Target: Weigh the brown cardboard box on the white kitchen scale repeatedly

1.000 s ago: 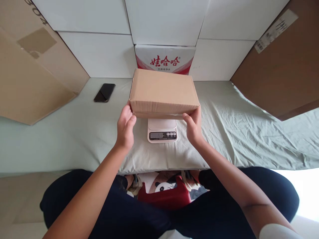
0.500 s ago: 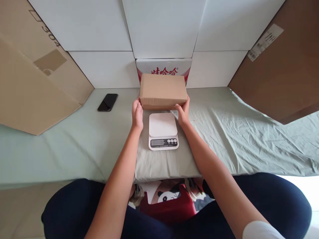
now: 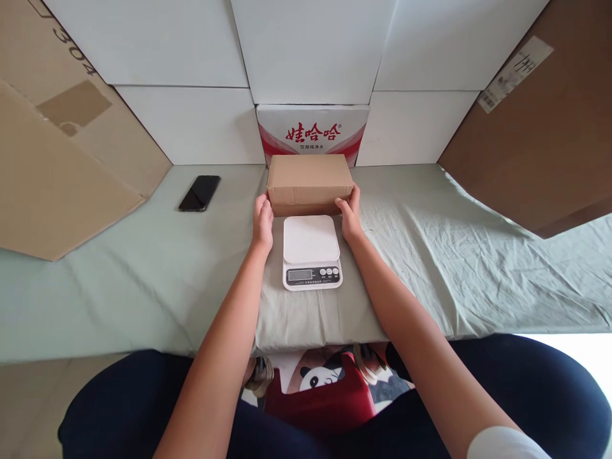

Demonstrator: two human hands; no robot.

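Observation:
A plain brown cardboard box (image 3: 308,182) rests on the pale green sheet just behind a white kitchen scale (image 3: 311,251). My left hand (image 3: 262,222) presses against the box's near left corner. My right hand (image 3: 349,215) holds the near right corner. The scale's platform is bare, and its display and buttons face me. Both arms reach forward on either side of the scale.
A black phone (image 3: 199,192) lies at the back left. A white and red printed carton (image 3: 312,131) stands behind the box against white panels. Big cardboard sheets lean at the left (image 3: 57,159) and right (image 3: 540,140). The sheet (image 3: 454,255) is wrinkled on the right.
The box was held above the scale, then moved away from me and came down on the sheet behind the scale. Both hands went with it and stay on its corners.

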